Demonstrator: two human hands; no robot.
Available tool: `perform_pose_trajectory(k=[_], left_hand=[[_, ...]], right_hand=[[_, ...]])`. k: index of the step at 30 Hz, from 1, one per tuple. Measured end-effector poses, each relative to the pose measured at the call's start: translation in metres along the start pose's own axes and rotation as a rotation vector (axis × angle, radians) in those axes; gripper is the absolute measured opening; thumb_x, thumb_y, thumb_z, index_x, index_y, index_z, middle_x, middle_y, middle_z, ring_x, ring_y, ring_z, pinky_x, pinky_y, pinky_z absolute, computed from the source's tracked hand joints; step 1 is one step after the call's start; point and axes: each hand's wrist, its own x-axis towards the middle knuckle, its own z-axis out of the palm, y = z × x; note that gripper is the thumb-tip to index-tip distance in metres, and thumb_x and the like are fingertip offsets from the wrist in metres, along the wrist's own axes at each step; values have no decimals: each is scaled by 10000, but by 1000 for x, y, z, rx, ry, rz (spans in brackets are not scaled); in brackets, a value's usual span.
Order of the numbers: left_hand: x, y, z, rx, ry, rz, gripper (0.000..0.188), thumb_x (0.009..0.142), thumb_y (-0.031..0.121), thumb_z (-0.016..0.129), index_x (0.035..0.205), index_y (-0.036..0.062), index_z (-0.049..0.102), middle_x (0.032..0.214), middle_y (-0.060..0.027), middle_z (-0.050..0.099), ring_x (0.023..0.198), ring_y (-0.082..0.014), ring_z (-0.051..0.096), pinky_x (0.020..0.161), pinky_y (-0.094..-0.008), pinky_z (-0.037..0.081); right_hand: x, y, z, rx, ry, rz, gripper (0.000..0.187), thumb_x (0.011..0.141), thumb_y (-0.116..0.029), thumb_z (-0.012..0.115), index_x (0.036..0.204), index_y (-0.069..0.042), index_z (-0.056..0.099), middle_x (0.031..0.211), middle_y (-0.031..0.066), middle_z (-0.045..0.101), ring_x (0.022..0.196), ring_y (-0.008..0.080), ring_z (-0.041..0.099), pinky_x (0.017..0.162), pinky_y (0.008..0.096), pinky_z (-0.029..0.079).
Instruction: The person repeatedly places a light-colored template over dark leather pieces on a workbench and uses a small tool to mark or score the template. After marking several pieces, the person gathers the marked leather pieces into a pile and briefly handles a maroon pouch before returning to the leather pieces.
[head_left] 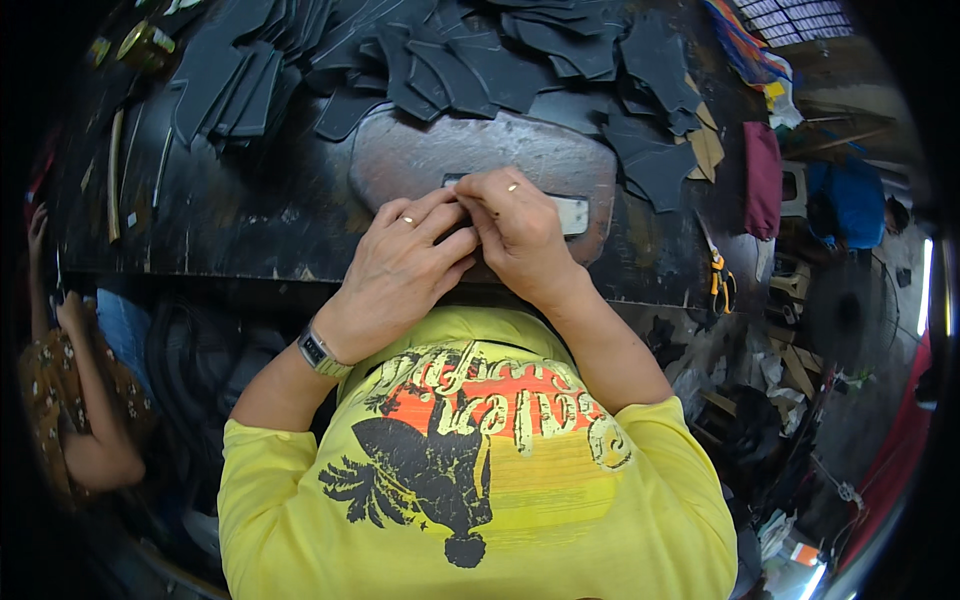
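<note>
My left hand (408,258) and my right hand (525,232) meet over a worn, rounded brown-grey slab (470,140) on the dark table. The fingers of both hands are bent, with the fingertips pinched close together. Whatever they hold between them is small and hidden by the fingers. Under the right hand lies a flat dark strip with a pale grey end (572,216), mostly covered by that hand. Just beyond the slab, many dark grey cut sheet pieces (440,75) are heaped in overlapping stacks.
Orange-handled scissors (720,285) lie near the table's right edge, with a maroon cloth (762,180) beyond them. Tan pieces (706,145) stick out from the pile. A wooden stick (115,175) and a tin (146,46) are at left. Another person's arm (100,400) shows at far left.
</note>
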Motion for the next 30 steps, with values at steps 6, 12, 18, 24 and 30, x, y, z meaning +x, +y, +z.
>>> perform_pose_trajectory(k=[6, 12, 18, 24, 30], left_hand=[[1, 2, 3, -46, 62, -20, 331, 907, 179, 748, 1229, 125, 698, 1311, -85, 636, 1359, -263, 547, 1074, -447, 414], [0, -2, 2, -188, 97, -66, 309, 878, 146, 780, 1179, 98, 724, 1278, -92, 648, 1302, -284, 581, 1060, -434, 424], [15, 3, -4, -259, 226, -117, 284, 852, 103, 797, 1130, 91, 741, 1245, -108, 661, 1194, -305, 627, 997, -428, 463], [47, 14, -13, -296, 187, -48, 244, 876, 133, 776, 1114, 92, 741, 1213, -110, 671, 1130, -306, 642, 990, -434, 466], [139, 37, 42, -162, 87, 146, 307, 888, 286, 779, 1095, 63, 739, 1188, -107, 641, 1111, -300, 615, 960, -427, 445]], right_hand=[[-7, -1, -46, 308, 67, 302, 131, 988, 27, 590, 1079, 23, 684, 1158, 120, 670, 957, 192, 675, 844, 304, 537], [-27, -2, -76, -326, -136, 304, 431, 788, -197, 861, 1141, -37, 672, 1096, 144, 658, 1126, 355, 576, 955, 412, 499], [-31, 23, -89, 83, -190, 591, 319, 782, -156, 862, 1006, -21, 680, 953, 90, 679, 919, 266, 646, 823, 364, 510], [18, 117, -179, 428, 391, 582, 123, 890, -94, 794, 953, -10, 730, 874, -11, 686, 783, 69, 609, 739, 227, 503], [59, 234, -186, -101, 505, 683, 273, 940, -170, 765, 1120, 36, 771, 977, 24, 750, 840, 108, 661, 790, 263, 524]])
